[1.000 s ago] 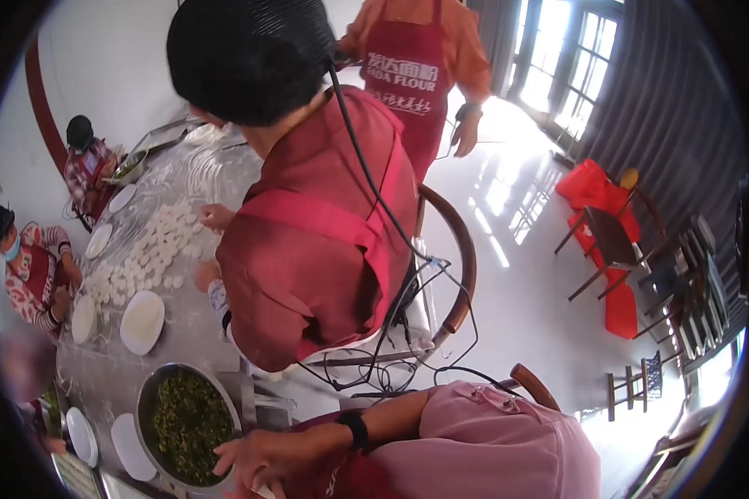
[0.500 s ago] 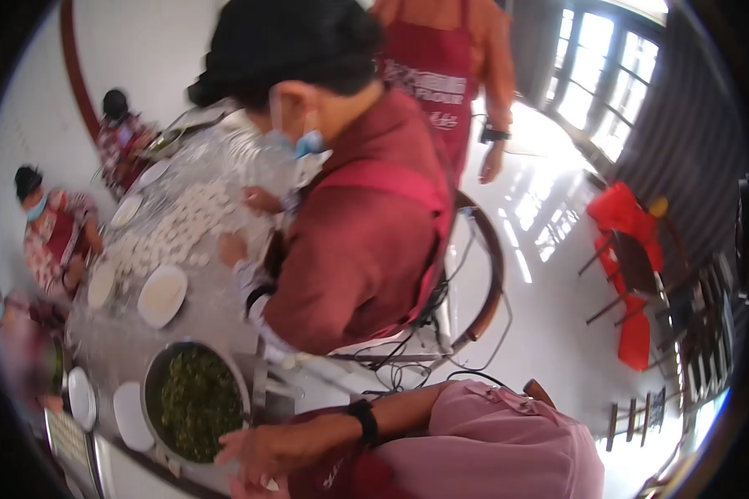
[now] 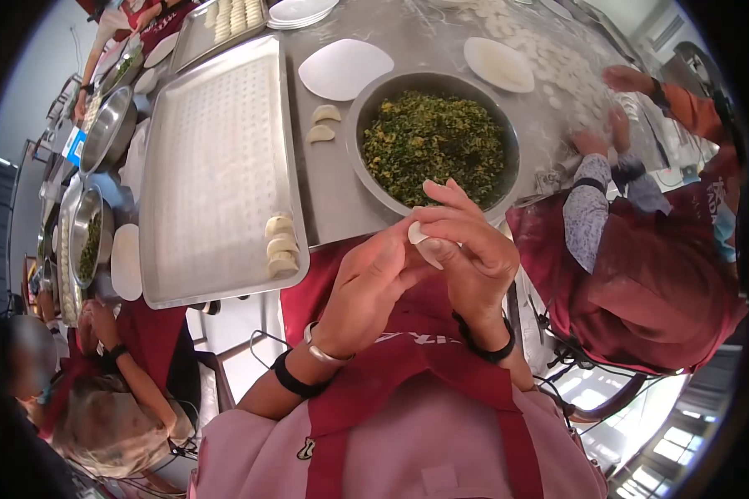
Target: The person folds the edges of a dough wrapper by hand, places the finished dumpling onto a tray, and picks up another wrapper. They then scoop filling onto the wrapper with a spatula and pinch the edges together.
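My left hand (image 3: 370,287) and my right hand (image 3: 474,258) meet in front of my apron, just below a steel bowl (image 3: 359,158) of chopped green filling (image 3: 433,141). A small white piece of dough (image 3: 423,241) is pinched between the thumb and fingers of my right hand. The fingers of my left hand lie against its near side; whether they also grip the dough is hidden. Two folded dumplings (image 3: 323,123) rest on the table left of the bowl. Three more dumplings (image 3: 281,245) sit at the lower right corner of a perforated metal tray (image 3: 216,166).
White plates (image 3: 345,68) (image 3: 499,64) stand behind the bowl. Dough pieces (image 3: 549,62) cover the floury table at the back right. A co-worker (image 3: 657,283) leans in on the right, another (image 3: 125,382) is at the left, near more bowls (image 3: 108,133).
The view has swung from the right-hand co-worker to the tray and bowl in front of me. Both my hands now show together, with dough between them.
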Demonstrator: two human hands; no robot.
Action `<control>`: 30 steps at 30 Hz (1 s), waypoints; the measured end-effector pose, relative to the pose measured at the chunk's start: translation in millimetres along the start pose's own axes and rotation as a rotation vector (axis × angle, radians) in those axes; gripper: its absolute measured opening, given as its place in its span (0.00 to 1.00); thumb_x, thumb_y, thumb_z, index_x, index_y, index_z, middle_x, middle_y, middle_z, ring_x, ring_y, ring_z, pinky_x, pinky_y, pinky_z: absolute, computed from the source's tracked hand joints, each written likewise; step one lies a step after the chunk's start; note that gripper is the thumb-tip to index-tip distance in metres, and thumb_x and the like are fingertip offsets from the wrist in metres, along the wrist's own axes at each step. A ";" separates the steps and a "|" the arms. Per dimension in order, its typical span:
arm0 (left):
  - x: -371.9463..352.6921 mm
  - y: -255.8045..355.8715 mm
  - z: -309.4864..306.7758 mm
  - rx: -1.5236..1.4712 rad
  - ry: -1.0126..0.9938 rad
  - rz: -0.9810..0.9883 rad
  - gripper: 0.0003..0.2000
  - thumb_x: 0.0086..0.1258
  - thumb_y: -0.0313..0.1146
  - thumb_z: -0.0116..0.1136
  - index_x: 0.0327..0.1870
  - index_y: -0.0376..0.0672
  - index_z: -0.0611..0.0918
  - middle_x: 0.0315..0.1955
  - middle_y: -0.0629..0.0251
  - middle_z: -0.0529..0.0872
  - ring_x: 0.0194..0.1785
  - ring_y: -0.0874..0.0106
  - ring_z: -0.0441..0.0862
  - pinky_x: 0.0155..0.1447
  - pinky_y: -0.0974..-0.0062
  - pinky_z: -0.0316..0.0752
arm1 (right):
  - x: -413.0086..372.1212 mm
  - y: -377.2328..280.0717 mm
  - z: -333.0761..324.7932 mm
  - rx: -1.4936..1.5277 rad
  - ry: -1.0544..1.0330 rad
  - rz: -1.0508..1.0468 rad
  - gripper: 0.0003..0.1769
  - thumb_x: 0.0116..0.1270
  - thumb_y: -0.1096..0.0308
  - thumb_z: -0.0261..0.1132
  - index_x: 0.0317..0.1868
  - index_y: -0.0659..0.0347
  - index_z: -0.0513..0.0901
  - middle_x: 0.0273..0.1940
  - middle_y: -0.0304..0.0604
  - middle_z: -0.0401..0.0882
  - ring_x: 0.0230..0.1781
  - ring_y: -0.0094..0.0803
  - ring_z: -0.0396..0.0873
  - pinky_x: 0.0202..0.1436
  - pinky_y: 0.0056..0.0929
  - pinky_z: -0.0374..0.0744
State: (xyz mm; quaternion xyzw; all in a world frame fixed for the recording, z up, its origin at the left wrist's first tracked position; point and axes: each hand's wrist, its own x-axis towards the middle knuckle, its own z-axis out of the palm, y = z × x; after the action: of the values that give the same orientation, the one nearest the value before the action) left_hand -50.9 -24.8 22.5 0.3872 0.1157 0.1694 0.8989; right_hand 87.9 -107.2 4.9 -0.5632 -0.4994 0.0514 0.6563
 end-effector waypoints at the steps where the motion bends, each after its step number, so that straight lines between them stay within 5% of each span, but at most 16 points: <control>1: -0.1 0.3 -1.4 -0.013 -0.008 -0.006 0.32 0.84 0.48 0.43 0.77 0.31 0.60 0.69 0.52 0.72 0.71 0.61 0.72 0.75 0.57 0.66 | 1.2 1.0 0.8 -0.012 -0.017 -0.009 0.08 0.61 0.76 0.73 0.41 0.64 0.89 0.45 0.49 0.90 0.61 0.51 0.83 0.74 0.56 0.69; 16: 6.6 0.9 -21.1 0.207 0.018 -0.101 0.32 0.85 0.52 0.39 0.75 0.29 0.64 0.67 0.53 0.74 0.68 0.62 0.75 0.72 0.58 0.70 | 8.2 9.3 3.9 -0.083 -0.112 0.016 0.07 0.60 0.78 0.73 0.40 0.64 0.88 0.44 0.48 0.90 0.60 0.50 0.83 0.72 0.57 0.71; 19: 8.8 -0.1 -16.0 0.069 0.028 -0.051 0.28 0.87 0.48 0.38 0.72 0.31 0.69 0.59 0.61 0.80 0.61 0.72 0.77 0.65 0.68 0.75 | 6.3 14.1 5.2 -0.097 -0.111 -0.005 0.07 0.61 0.78 0.72 0.40 0.64 0.87 0.44 0.48 0.90 0.60 0.50 0.83 0.72 0.57 0.71; 25: 10.1 -2.1 -15.7 0.036 0.001 -0.043 0.27 0.87 0.48 0.38 0.70 0.31 0.71 0.60 0.60 0.79 0.62 0.72 0.77 0.66 0.67 0.74 | 4.2 10.8 6.7 0.050 -0.078 0.108 0.06 0.61 0.78 0.72 0.40 0.63 0.87 0.45 0.48 0.90 0.59 0.51 0.83 0.73 0.56 0.70; 30: 9.7 -2.1 -16.0 0.037 0.006 -0.066 0.27 0.87 0.49 0.38 0.71 0.32 0.70 0.61 0.59 0.78 0.65 0.70 0.76 0.70 0.64 0.72 | 1.9 23.1 2.5 -0.018 -0.179 0.004 0.10 0.60 0.77 0.73 0.43 0.63 0.88 0.48 0.49 0.89 0.63 0.53 0.81 0.72 0.54 0.71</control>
State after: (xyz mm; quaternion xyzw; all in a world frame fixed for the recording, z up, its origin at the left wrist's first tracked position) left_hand -47.1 -11.7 9.4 0.3993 0.1344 0.1389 0.8962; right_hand 98.5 -96.0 -12.5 -0.5634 -0.5553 0.0983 0.6038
